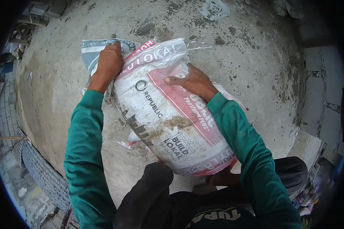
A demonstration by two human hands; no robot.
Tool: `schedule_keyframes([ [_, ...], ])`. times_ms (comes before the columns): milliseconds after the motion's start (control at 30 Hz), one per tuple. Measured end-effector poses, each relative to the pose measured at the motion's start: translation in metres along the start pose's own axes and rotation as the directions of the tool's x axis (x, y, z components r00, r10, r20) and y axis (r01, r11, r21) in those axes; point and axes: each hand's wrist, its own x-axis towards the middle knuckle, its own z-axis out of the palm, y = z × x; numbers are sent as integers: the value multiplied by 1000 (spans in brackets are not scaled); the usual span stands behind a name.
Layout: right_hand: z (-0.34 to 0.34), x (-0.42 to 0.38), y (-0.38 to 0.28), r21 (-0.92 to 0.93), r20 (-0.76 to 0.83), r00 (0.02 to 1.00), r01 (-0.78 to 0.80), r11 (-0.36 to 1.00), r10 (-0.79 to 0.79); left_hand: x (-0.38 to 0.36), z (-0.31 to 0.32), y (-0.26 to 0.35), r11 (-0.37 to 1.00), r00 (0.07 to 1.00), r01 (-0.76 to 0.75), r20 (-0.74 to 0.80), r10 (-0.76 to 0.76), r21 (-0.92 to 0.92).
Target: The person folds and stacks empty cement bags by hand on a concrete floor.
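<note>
A white and red woven cement sack (149, 110), printed "Republic" and "Build Lokal", lies tilted in front of my knees, dirt smeared over its middle. Its upper end is frayed, with loose threads. My left hand (111, 63) is closed in a fist at the upper left, gripping a grey-green and white sack (91, 51) that lies beside and partly behind the cement sack. On the right, my right hand (193, 81) grips the cement sack's upper side, thumb on the printed face and fingers hidden behind the edge. What the sacks contain is hidden.
Rough concrete floor (256, 76) with dark stains surrounds the sacks. A clear plastic piece (215, 9) lies at the top. A block wall (317, 91) stands on the right; corrugated sheeting (46, 171) lies at lower left. Small litter (305, 202) shows at lower right.
</note>
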Motion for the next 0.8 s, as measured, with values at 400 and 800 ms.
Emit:
schedule_keyframes([
  [400, 4, -10, -13, -138, -34, 999, -34, 990, 29, -91, -83, 46, 901, 977, 168, 190, -98, -401],
  [800, 6, -20, -23, -293, -78, 997, -23, 956, 0, 50, 15, 90, 980, 986, -19, -167, -14, -199],
])
